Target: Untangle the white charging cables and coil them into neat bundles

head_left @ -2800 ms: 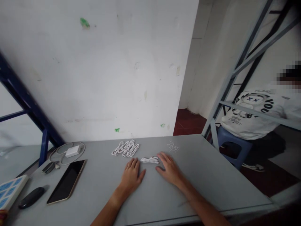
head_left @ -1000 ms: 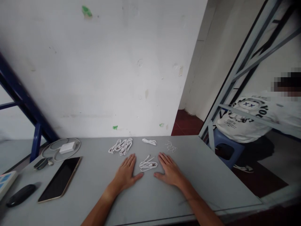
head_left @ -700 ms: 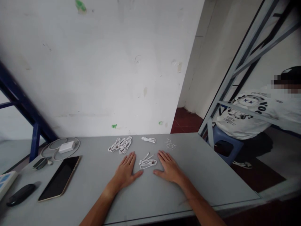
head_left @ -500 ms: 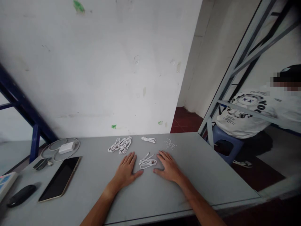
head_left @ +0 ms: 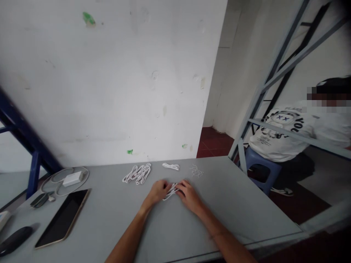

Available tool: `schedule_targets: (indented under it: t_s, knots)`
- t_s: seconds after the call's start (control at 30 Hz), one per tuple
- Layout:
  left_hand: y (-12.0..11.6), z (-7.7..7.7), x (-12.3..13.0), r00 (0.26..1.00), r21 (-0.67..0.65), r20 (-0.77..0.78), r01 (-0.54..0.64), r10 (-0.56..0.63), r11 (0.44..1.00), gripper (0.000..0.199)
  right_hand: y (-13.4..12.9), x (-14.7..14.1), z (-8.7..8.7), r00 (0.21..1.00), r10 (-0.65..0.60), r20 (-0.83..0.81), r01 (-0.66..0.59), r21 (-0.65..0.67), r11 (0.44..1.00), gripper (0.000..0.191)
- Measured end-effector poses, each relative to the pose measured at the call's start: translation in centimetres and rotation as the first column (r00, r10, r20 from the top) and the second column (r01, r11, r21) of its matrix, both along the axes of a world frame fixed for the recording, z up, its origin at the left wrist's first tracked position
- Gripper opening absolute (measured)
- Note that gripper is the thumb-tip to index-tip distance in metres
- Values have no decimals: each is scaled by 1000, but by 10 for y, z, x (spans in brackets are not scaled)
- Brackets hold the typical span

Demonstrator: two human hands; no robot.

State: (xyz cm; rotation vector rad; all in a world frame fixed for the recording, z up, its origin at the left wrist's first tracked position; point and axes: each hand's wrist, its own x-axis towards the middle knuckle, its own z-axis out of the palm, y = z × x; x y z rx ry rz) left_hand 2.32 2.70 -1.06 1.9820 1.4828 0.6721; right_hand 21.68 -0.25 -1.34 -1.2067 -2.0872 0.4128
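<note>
A coiled white charging cable (head_left: 171,192) lies between my two hands at the middle of the grey table. My left hand (head_left: 158,190) has its fingers curled and closed at the coil's left end. At the other end, my right hand (head_left: 188,194) pinches the coil between thumb and fingers. Part of the cable is hidden by the fingers. Behind my hands are a pile of bundled white cables (head_left: 137,173), one smaller white cable bundle (head_left: 170,166) and some loose thin white ties (head_left: 196,171).
On the table's left are a tablet (head_left: 63,218), a black mouse (head_left: 17,239), a white charger with its cable (head_left: 72,178) and a dark small device (head_left: 41,199). A white wall (head_left: 115,80) rises behind. At right, beyond a metal frame, a person (head_left: 285,131) sits on a blue stool (head_left: 261,170).
My hands were flat and spread on either side of the cable. They have moved inward and closed on its coil. The view has shifted slightly.
</note>
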Motion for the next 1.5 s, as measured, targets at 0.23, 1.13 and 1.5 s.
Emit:
schedule_targets:
  t_s: [0.23,1.13,1.5]
  knots:
    - [-10,-9,1,989,-9,143,-35,35,999,26,1,2,1,988,-34,-153,35,2,999,33]
    - [-14,-1,2,872,82,457,156,-176,984,18,-8,-12,4,974,-185,-132,186,-2,983,5]
    - [-17,-21,17,728,-309,680,180,84,934,26,6,-6,-10,860,-237,-452,120,-271,955,15]
